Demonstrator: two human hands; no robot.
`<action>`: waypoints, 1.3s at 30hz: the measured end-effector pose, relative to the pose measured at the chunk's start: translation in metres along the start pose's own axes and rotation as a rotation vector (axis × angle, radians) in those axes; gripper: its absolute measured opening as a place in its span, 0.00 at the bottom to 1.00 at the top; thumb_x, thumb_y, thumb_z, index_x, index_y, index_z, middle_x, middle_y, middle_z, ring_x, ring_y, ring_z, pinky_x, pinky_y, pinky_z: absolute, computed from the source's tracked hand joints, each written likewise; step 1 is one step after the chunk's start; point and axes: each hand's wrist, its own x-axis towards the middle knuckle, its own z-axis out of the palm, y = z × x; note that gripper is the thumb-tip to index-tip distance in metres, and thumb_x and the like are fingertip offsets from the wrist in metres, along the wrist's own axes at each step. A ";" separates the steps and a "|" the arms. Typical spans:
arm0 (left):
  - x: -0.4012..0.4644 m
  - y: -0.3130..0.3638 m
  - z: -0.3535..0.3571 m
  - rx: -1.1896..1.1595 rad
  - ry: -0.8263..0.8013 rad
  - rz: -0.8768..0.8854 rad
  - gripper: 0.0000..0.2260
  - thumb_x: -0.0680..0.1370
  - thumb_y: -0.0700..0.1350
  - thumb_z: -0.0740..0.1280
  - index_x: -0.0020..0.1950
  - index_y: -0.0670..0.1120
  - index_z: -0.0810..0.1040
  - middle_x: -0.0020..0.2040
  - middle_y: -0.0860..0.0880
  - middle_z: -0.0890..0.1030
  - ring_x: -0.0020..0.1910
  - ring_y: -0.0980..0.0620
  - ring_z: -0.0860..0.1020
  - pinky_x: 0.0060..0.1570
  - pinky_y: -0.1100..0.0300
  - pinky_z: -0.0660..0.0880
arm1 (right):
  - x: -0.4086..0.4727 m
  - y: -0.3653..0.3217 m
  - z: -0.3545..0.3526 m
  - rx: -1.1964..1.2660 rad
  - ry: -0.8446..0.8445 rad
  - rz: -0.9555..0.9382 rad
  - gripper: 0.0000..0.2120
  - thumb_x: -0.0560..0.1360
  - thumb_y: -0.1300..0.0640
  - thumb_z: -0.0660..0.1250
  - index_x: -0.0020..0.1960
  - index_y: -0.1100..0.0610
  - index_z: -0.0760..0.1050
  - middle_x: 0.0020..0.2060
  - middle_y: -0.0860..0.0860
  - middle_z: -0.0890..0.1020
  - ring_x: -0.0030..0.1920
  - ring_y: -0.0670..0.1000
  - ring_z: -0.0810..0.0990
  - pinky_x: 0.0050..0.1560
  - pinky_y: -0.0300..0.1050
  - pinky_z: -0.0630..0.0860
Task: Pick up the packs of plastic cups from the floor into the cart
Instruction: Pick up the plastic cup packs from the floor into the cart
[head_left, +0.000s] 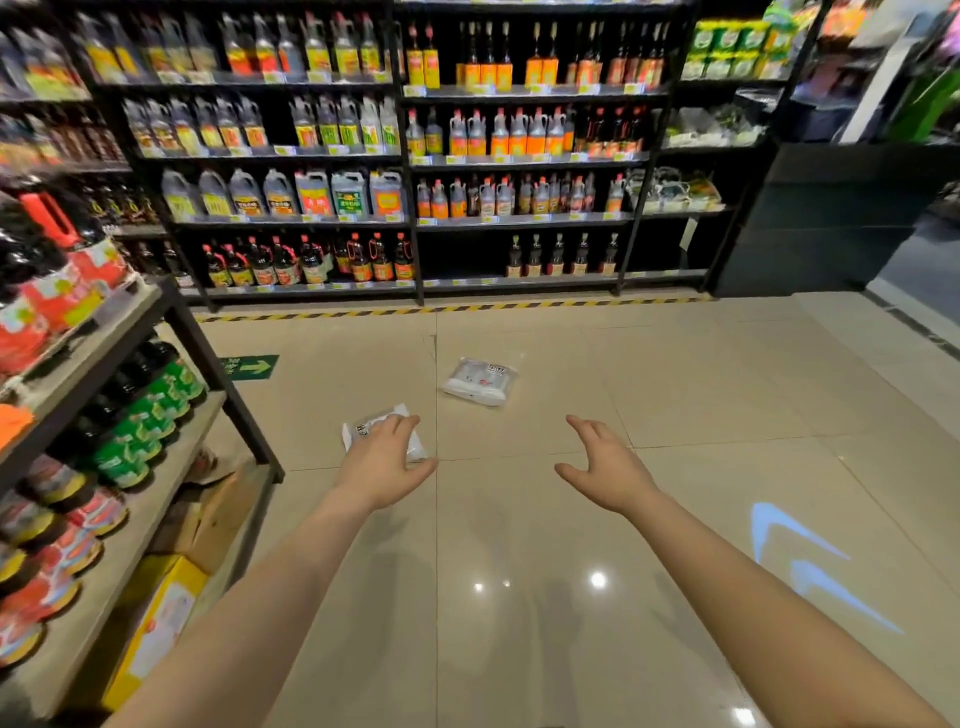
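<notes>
Below me, both my arms reach out over the tiled floor of a shop aisle. My left hand is in front of the near pack of plastic cups, its fingers loosely spread and covering the pack's right half; I cannot tell whether they touch it, and they are not closed round it. My right hand hangs over bare tile, fingers relaxed and slightly bent, thumb out to the side, gripping nothing. A second pack lies flat on the floor further ahead, between the lines of my two hands and apart from both. Past it, bottle shelves stand along a yellow-and-black floor stripe. On my left, a closer rack holds more bottles, with a yellow box at its foot.
</notes>
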 end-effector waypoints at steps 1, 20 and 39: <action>0.017 -0.006 0.002 -0.001 -0.002 -0.009 0.35 0.70 0.66 0.55 0.73 0.50 0.64 0.68 0.50 0.70 0.67 0.47 0.68 0.63 0.47 0.67 | 0.020 0.001 0.001 0.001 -0.004 0.002 0.35 0.74 0.46 0.65 0.76 0.50 0.54 0.73 0.51 0.63 0.70 0.54 0.66 0.64 0.49 0.69; 0.402 -0.028 0.012 0.107 -0.058 -0.007 0.39 0.69 0.69 0.50 0.74 0.48 0.62 0.69 0.49 0.68 0.68 0.49 0.67 0.61 0.52 0.69 | 0.388 0.088 -0.034 0.008 -0.110 0.096 0.37 0.74 0.44 0.65 0.77 0.51 0.53 0.73 0.52 0.62 0.70 0.56 0.65 0.64 0.50 0.69; 0.776 -0.153 0.042 0.074 -0.230 0.061 0.31 0.76 0.60 0.62 0.75 0.48 0.61 0.71 0.48 0.67 0.69 0.47 0.66 0.63 0.53 0.67 | 0.681 0.092 0.018 0.076 -0.221 0.379 0.37 0.75 0.43 0.63 0.77 0.49 0.48 0.74 0.50 0.60 0.70 0.54 0.64 0.63 0.51 0.69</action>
